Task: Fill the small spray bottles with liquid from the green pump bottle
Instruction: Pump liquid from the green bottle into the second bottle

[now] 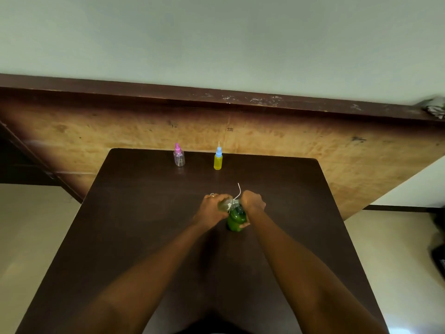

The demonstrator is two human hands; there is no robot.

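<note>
At frame centre, spill risk: small clear bottle (226, 204) tilted against the top of the green pump bottle (237, 221), liable to drip onto the table (144, 213) if misaligned or jolted. Left hand (213, 207) wrapped round the small bottle. Right hand (252, 203) clenched just beside it, seemingly pinching a thin white tube (238, 190) that pokes upward.
</note>
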